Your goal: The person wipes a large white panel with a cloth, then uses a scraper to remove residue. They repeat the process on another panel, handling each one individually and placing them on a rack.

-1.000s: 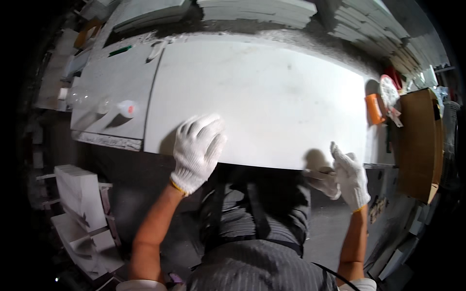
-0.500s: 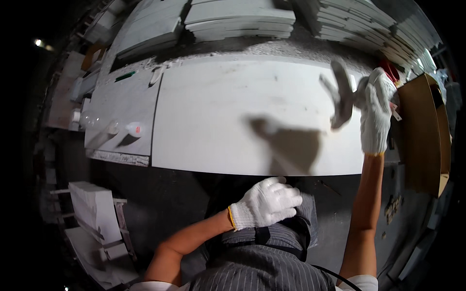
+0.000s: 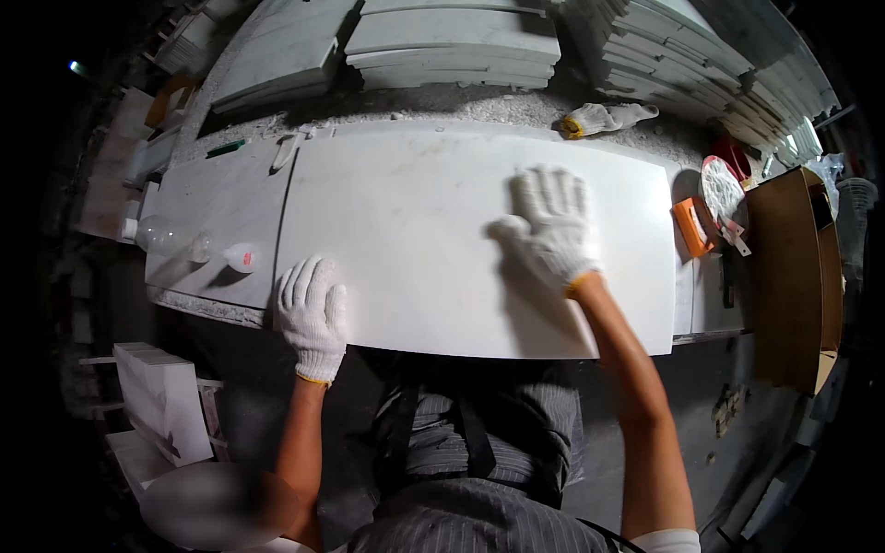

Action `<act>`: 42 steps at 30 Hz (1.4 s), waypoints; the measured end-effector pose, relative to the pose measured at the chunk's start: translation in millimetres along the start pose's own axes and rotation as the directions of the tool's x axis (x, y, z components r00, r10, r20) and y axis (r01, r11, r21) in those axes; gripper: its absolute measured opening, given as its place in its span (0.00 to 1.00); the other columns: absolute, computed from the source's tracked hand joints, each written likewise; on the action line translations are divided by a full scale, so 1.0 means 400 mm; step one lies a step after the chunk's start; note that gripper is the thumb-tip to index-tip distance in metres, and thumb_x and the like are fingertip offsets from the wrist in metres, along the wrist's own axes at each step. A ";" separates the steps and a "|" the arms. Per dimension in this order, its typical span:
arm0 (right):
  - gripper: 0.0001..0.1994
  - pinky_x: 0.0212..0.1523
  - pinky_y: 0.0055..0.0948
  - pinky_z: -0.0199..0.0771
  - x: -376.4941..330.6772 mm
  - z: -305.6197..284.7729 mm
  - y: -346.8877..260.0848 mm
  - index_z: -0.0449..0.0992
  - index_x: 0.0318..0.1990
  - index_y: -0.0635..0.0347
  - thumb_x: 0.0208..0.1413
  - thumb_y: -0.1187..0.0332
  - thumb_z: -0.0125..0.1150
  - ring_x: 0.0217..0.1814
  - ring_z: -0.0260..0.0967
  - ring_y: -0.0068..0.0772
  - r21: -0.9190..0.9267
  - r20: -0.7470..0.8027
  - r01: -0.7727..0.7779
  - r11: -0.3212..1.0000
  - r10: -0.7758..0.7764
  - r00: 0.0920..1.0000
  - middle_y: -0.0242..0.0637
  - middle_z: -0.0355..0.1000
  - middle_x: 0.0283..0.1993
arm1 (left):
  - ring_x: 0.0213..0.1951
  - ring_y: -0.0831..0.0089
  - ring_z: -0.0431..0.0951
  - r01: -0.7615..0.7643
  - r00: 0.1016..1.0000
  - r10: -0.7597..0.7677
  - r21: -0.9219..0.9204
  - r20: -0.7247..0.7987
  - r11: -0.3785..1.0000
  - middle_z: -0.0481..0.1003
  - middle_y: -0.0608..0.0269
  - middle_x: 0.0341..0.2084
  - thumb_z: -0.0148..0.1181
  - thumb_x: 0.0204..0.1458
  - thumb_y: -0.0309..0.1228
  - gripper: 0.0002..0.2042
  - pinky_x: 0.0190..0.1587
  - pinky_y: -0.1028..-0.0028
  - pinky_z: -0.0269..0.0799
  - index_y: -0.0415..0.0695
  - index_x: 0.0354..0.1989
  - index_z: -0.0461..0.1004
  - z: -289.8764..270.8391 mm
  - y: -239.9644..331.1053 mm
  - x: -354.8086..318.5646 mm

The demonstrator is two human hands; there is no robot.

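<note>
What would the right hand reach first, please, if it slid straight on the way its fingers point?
Probably the spare glove lying just past the slab's far edge; the right hand points roughly that way, with only bare slab between.

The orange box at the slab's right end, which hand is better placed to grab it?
Probably the right hand: it lies flat on the slab, on the side toward the orange box. The left hand rests at the slab's near left edge, much farther away.

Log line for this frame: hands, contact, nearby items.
left hand: gloved, flat on near edge of white slab | right hand: gloved, flat on slab top | nearby: spare glove, orange tool, stacked slabs
</note>
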State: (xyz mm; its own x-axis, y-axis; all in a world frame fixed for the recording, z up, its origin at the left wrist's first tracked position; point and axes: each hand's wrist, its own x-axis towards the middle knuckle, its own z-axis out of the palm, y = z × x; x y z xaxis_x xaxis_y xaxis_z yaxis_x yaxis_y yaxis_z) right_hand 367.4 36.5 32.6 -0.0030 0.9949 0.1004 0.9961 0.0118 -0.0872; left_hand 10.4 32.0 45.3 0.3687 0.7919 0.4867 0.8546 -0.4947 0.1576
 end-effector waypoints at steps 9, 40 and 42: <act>0.36 0.75 0.54 0.37 -0.048 0.053 -0.441 0.62 0.66 0.58 0.54 0.46 0.54 0.74 0.49 0.50 0.396 -0.187 0.607 0.689 -0.587 0.788 0.46 0.57 0.70 | 0.48 0.51 0.74 0.095 0.982 -0.103 -0.056 -0.156 0.994 0.77 0.50 0.43 0.55 0.54 0.31 0.15 0.54 0.56 0.68 0.36 0.46 0.76 0.017 -0.005 -0.023; 0.34 0.76 0.46 0.35 0.306 0.087 -0.532 0.64 0.65 0.56 0.59 0.42 0.45 0.75 0.48 0.48 0.334 -0.240 0.593 0.733 -0.542 0.805 0.43 0.56 0.71 | 0.44 0.57 0.76 0.016 0.993 -0.026 -0.090 -0.113 0.996 0.76 0.58 0.39 0.53 0.55 0.35 0.12 0.52 0.56 0.70 0.43 0.41 0.77 0.012 -0.014 -0.038; 0.33 0.74 0.43 0.43 0.320 0.101 -0.428 0.67 0.63 0.56 0.58 0.42 0.47 0.71 0.54 0.47 0.322 -0.270 0.566 0.759 -0.500 0.823 0.42 0.62 0.67 | 0.44 0.57 0.76 0.017 0.992 -0.028 -0.085 -0.121 0.996 0.76 0.58 0.40 0.53 0.54 0.35 0.11 0.52 0.55 0.70 0.43 0.41 0.77 0.017 -0.015 -0.038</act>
State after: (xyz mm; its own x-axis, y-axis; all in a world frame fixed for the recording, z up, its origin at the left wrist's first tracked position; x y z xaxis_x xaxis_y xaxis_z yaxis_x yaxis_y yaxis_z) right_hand 192.7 165.9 20.4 -0.4764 0.7862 0.3935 0.7259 0.6043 -0.3284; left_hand 2.0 25.5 31.2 0.2978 0.7560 0.5828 0.8270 -0.5093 0.2381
